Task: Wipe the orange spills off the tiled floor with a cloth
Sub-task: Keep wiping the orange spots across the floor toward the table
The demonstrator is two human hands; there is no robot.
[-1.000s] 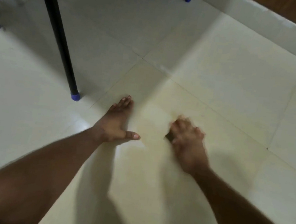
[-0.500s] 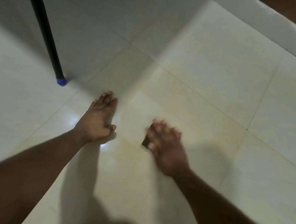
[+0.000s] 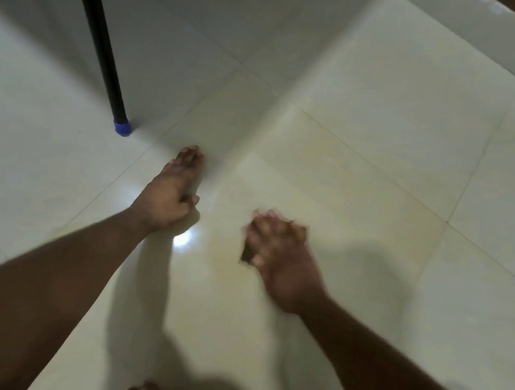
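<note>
Left hand flat on the tiled floor, fingers straight, right hand blurry at 3 o'clock of it — on a dark cloth, grip unclear, faint orange smear at 12 o'clock.

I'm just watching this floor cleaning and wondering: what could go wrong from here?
The floor looks glossy, perhaps wet, so the flat left hand propping the person could slip. The right hand is blurred; only a dark scrap of cloth shows beneath it, so faint orange smears might be missed. The table leg stands close.
</note>
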